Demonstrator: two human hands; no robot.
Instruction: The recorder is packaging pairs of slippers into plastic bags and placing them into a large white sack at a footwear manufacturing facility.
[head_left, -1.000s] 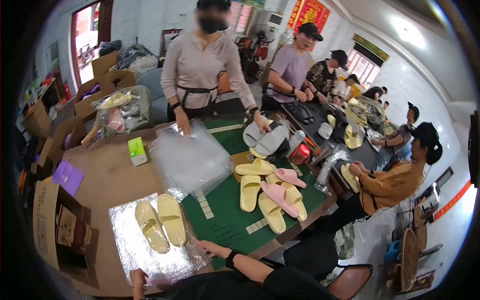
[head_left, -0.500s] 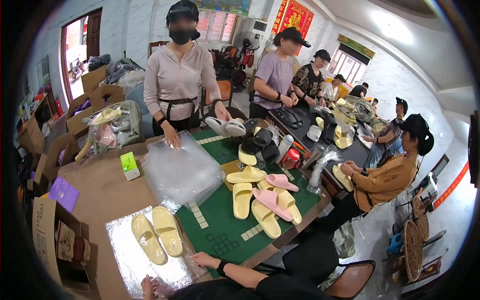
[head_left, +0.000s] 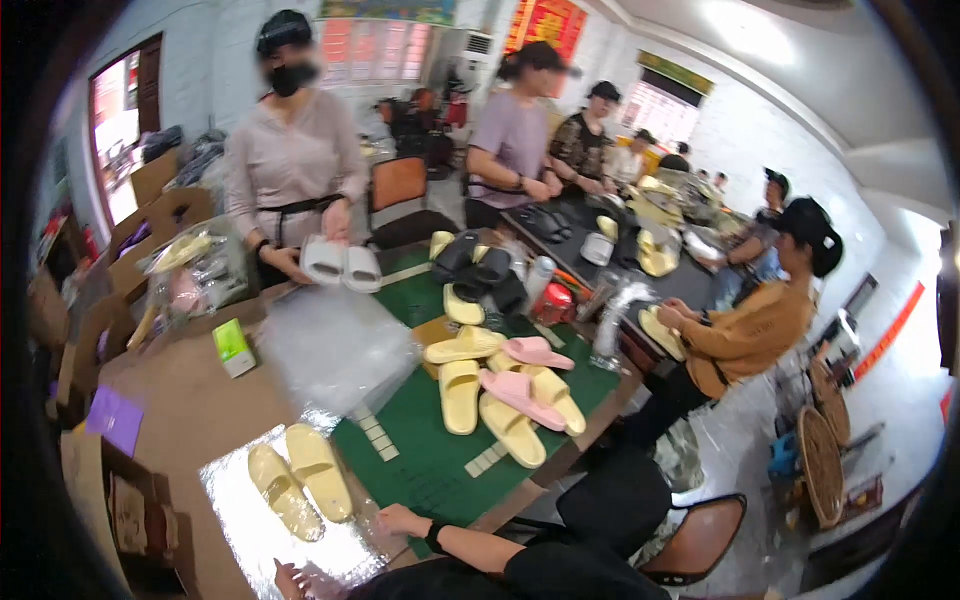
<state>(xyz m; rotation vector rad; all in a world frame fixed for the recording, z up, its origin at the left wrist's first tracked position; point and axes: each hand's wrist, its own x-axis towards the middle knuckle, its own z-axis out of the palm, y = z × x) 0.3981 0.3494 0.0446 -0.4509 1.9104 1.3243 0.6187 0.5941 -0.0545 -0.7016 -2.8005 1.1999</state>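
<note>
A pair of yellow slide slippers, the left slipper (head_left: pixel 283 492) and the right slipper (head_left: pixel 322 472), lies side by side on shiny clear plastic bags (head_left: pixel 232 500) at the front of the table. At the lower edge, my left hand (head_left: pixel 290 580) is partly cut off, its bent fingers on the near edge of the plastic. My right hand (head_left: pixel 402 522) is at the plastic's right corner with its fingers closed on the film. Whether the slippers lie in the top bag or on it is hard to tell because of glare.
Loose yellow slippers (head_left: pixel 460 395) and a pink slipper (head_left: pixel 520 397) are piled on the green mat (head_left: pixel 410 480). Across the table a co-worker holds white slippers (head_left: pixel 341 264) beside clear bags (head_left: pixel 335 345). An open carton (head_left: pixel 90 470) stands at left, a chair (head_left: pixel 700 540) at right.
The view has shifted, so the scene sits further left. The co-worker opposite has raised the white slippers and brought them left, now with both hands near them. My hands stay at the plastic.
</note>
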